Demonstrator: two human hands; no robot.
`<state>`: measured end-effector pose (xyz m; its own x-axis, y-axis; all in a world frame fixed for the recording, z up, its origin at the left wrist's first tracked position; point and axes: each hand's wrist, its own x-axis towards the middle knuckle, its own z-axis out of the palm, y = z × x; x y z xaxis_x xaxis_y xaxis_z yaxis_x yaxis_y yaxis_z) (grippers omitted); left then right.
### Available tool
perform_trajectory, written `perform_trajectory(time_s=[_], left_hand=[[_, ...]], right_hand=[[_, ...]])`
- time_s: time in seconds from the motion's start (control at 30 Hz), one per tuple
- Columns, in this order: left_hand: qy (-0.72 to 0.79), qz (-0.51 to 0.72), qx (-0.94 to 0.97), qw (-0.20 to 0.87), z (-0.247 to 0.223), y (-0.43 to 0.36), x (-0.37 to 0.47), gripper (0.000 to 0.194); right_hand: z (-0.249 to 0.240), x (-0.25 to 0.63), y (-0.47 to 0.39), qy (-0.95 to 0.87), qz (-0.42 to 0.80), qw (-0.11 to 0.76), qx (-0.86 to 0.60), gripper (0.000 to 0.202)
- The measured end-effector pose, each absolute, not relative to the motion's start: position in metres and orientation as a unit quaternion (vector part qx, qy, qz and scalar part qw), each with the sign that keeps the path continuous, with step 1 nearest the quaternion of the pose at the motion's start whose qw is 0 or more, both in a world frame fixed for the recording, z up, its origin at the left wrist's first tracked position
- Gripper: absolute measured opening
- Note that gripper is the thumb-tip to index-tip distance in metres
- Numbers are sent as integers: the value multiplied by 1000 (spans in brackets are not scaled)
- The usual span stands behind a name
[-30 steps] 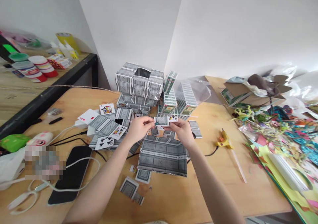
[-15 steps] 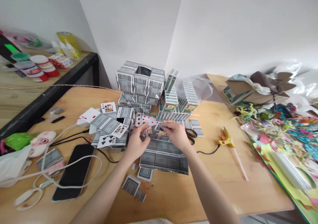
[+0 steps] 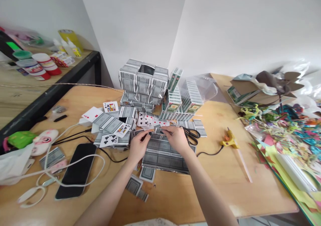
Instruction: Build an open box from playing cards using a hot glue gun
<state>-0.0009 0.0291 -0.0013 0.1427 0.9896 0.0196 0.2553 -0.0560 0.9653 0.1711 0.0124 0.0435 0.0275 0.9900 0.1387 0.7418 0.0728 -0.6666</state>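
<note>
**When both hands crowd one edge, small slips come easy**

Since the fingers of both hands are bunched at the far edge of the grey card box (image 3: 164, 156), that's where I'd expect trouble. The box sits just below and on the near side of the grip, open side up, partly hidden by the right forearm. A bit of grey-backed card (image 3: 157, 130) shows between the two sets of fingertips. On the left hand (image 3: 139, 145), thumb and forefinger are curled close; on the right hand (image 3: 177, 139), the fingers bend down towards that edge. Can't tell if either one is really pinching anything, fingers cover it.

My worry: thin card looks bendy, so uneven pressure could skew the bit or buckle the wall. Loose face-up cards (image 3: 147, 120) lie just beyond the fingertips and could get shoved by a knuckle. Scissors (image 3: 192, 136) lie right beside the right hand, so a sideways swing might knock them. Further right, the yellow glue gun (image 3: 229, 140) trails a black cord (image 3: 210, 154) back towards the right forearm; snag that and the gun could get dragged over.
</note>
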Motion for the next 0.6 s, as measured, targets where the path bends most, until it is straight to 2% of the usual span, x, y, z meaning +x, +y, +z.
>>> perform_trajectory(time_s=[0.6], left_hand=[[556, 332, 659, 382, 10, 32, 0, 33]], right_hand=[[50, 158, 19, -740, 141, 188, -631, 25]])
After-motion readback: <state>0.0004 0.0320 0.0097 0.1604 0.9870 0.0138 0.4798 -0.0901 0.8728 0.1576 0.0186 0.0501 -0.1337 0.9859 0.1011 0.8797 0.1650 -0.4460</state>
